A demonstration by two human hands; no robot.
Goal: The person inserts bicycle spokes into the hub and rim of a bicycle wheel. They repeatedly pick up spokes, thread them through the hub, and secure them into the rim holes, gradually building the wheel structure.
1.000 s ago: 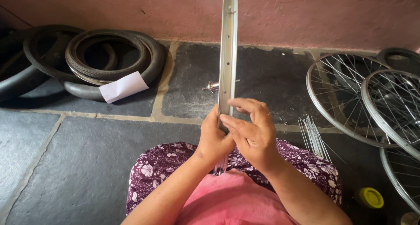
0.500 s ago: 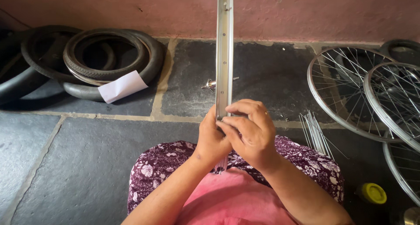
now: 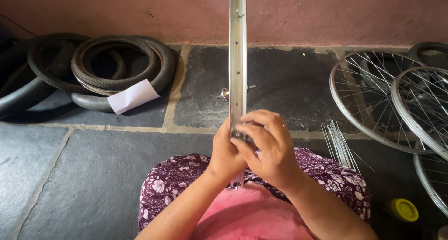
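Upright before the person stands a bare metal wheel rim, seen edge-on, its lower part above the lap; the left hand and right hand meet on it, fingers closed around the rim; behind it a hub lies on the stone floor; loose spokes lie near spoked wheels; stacked tyres hold a white paper; a yellow lidded tin is shut, contents unseen.

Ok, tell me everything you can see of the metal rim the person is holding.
The rim is a bare, silvery metal bicycle rim seen edge-on, running upright from the hands out of the top of the picture. Its channel shows a row of small spoke holes. No spokes or tyre are visible on it. The left hand and right hand clasp its lower part, above the person's lap.
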